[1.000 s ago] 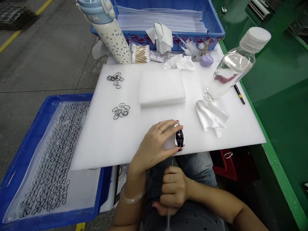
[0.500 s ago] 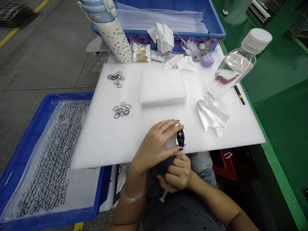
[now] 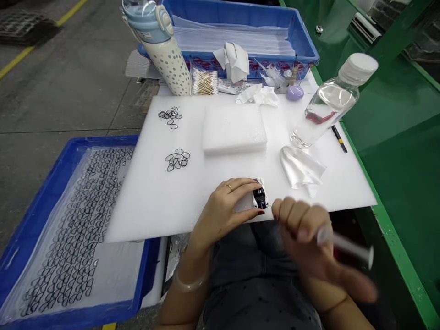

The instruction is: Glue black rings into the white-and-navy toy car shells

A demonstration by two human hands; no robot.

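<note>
Tray [image 3: 146, 268], holding black rings [image 3: 79, 220]. Two ring piles [image 3: 178, 160], lying before me on the white board [image 3: 147, 201]. Left hand [image 3: 222, 208], pinching the toy car [image 3: 260, 195] between thumb and fingers near the board's front edge. Cloth [image 3: 301, 167], lying loose. Right hand [image 3: 309, 233], blurred, clasping a syringe [image 3: 347, 247]. Green panel [image 3: 405, 133], running down the far right.

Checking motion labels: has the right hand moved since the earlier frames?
Yes. Against the white board, the right hand has moved rightward and up, now overlapping its near edge in view.
</note>
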